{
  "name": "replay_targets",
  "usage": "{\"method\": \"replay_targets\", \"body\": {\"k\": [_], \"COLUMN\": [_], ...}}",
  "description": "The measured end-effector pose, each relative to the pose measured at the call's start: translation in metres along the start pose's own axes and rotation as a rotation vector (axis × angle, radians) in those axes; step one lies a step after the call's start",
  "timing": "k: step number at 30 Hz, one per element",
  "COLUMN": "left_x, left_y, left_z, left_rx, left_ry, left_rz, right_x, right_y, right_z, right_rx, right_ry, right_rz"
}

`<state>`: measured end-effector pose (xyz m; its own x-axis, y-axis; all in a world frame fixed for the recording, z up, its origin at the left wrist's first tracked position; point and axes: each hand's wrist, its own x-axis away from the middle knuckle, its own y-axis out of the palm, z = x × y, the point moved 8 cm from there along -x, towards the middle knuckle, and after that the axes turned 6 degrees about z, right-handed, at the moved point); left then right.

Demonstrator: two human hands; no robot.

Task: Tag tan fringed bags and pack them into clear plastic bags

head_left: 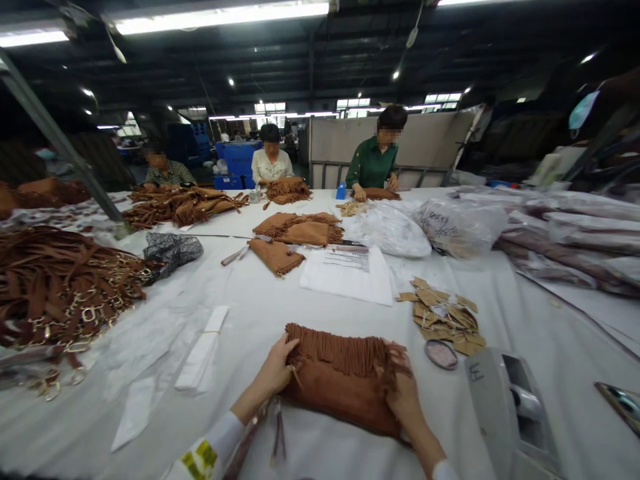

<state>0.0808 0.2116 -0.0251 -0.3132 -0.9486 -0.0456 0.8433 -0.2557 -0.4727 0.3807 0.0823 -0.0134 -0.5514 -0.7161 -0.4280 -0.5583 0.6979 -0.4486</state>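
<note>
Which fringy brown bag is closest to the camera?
The bag held between the wearer's left hand and right hand; the other fringed bags lie farther back on the table.

The left hand [276, 367] and right hand [404, 390] are bare, the white left sleeve [227, 432] bearing yellow-green patches [200, 459].

The bare left hand [277, 365] grips the left end, and the bare right hand [403, 387] the right end, of a brown, roughly rectangular, fringed suede-like pouch [340, 393] held between them. Noted forward and right of the right hand is a heap of tan card tags [443, 313], with a round, dark-rimmed, shallow dish [441, 355] nearer that hand and a grey, hard-cased dispenser [493, 400] to its right. Left of the left hand lies a banded stack of white strips [200, 360], with a pile of brown straps with gold-coloured metal clasps [65, 280] farther left.
</note>
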Motion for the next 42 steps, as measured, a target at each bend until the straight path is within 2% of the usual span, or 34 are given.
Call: {"method": "replay_targets", "body": {"k": [2,5,8,10,14,19,22,24,26,28,30,32,35,38,42], "left_x": [0.006,0.022,0.043,0.055,0.068,0.075,0.068,0.063,0.066,0.082,0.106,0.13,0.15,0.147,0.132], "left_y": [0.015,0.035,0.05,0.054,0.051,0.055,0.036,0.004,-0.031,-0.055,-0.068,-0.07,-0.061,-0.052,-0.053], "left_z": [0.003,0.011,0.026,0.033,0.041,0.054,0.056,0.045,0.022,-0.004,-0.026,-0.037,-0.037,-0.025,0.002], "left_rx": [-0.021,-0.131,-0.367,-0.49,-0.605,-0.565,-0.431,-0.326,-0.287,-0.366,-0.484,-0.566,-0.602,-0.581,-0.475], "left_ry": [-0.037,-0.025,0.153,0.28,0.42,0.43,0.386,0.316,0.237,0.203,0.232,0.31,0.427,0.493,0.575], "left_rz": [0.044,0.075,0.03,-0.015,-0.058,-0.142,-0.091,-0.016,-0.01,-0.12,-0.254,-0.348,-0.378,-0.329,-0.207], "right_x": [0.009,0.031,0.054,0.068,0.094,0.113,0.116,0.115,0.113,0.11,0.107,0.105,0.103,0.103,0.105], "right_y": [0.013,0.045,0.071,0.078,0.067,0.046,0.048,0.051,0.054,0.056,0.057,0.059,0.061,0.063,0.064], "right_z": [-0.012,-0.025,-0.043,-0.057,-0.081,-0.073,-0.064,-0.062,-0.061,-0.062,-0.063,-0.065,-0.067,-0.069,-0.07], "right_rx": [0.183,0.388,0.405,0.339,0.263,0.494,0.568,0.581,0.592,0.596,0.587,0.566,0.544,0.544,0.549], "right_ry": [-0.11,-0.179,-0.225,-0.272,-0.419,-0.583,-0.661,-0.692,-0.708,-0.724,-0.74,-0.751,-0.75,-0.737,-0.736], "right_rz": [0.045,-0.017,-0.121,-0.192,-0.29,-0.237,-0.231,-0.225,-0.23,-0.243,-0.248,-0.248,-0.233,-0.212,-0.2]}}
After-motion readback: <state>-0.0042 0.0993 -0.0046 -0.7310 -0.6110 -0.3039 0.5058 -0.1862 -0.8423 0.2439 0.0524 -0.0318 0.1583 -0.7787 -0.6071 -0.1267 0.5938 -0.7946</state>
